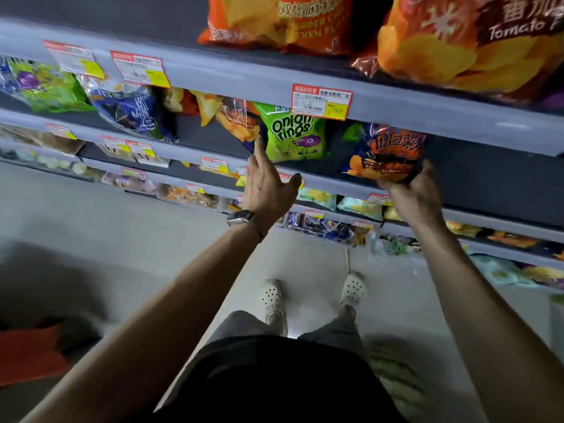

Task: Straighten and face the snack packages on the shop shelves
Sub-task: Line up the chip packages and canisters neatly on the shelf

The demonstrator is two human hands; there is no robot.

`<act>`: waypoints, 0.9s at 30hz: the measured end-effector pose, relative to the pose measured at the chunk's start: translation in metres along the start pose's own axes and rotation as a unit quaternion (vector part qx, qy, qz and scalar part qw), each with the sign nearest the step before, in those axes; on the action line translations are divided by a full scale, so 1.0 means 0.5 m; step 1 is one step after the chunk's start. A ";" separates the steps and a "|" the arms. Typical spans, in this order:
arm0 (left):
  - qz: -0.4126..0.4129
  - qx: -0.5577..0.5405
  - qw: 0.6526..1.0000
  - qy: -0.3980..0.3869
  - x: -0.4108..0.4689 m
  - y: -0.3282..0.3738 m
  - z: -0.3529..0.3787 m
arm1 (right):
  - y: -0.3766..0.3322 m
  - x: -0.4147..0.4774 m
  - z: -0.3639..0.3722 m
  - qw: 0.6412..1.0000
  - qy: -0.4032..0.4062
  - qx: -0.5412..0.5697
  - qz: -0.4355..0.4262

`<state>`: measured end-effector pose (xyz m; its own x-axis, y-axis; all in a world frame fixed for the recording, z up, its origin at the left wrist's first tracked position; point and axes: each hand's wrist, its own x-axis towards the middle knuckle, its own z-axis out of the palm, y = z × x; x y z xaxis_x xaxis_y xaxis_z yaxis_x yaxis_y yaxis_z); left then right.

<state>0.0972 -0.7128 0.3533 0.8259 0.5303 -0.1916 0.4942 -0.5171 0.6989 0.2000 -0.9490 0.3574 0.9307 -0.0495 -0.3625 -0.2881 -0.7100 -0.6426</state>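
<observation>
A green onion rings bag (293,132) stands upright on the second shelf (476,175), facing out. My left hand (267,181) is open, its fingertips at the bag's lower left edge. To the right, an orange and blue barbecue chip bag (387,152) sits tilted at the shelf front. My right hand (412,190) grips its bottom edge from below. Left of the onion rings lean an orange chip bag (238,120) and a yellow bag (207,106). Farther left lie a dark blue bag (134,109) and a green and purple bag (42,87).
Big orange chip bags (280,22) and tomato chip bags (470,41) fill the top shelf. Price tags (322,102) hang along the shelf rails. Lower shelves (503,230) hold several small packets. A grey floor lies below, with my white shoes (273,297) and an orange object (27,352) at left.
</observation>
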 end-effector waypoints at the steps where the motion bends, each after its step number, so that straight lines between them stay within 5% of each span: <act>1: -0.001 -0.022 1.000 0.008 0.019 -0.006 -0.003 | -0.005 0.019 0.001 0.999 0.004 0.031 0.011; 15: 0.025 -0.127 0.992 -0.005 0.163 -0.031 0.022 | 0.017 0.090 0.034 0.996 -0.033 0.084 0.002; 27: 0.095 -0.156 0.983 -0.022 0.175 -0.035 0.017 | 0.038 0.091 0.053 0.990 0.042 0.132 0.000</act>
<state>0.1632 -0.6630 0.3181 0.9092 0.4116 -0.0625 0.2287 -0.3684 0.9011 0.2307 -0.9461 0.3110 0.9430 -0.1153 -0.3123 -0.3266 -0.5013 -0.8013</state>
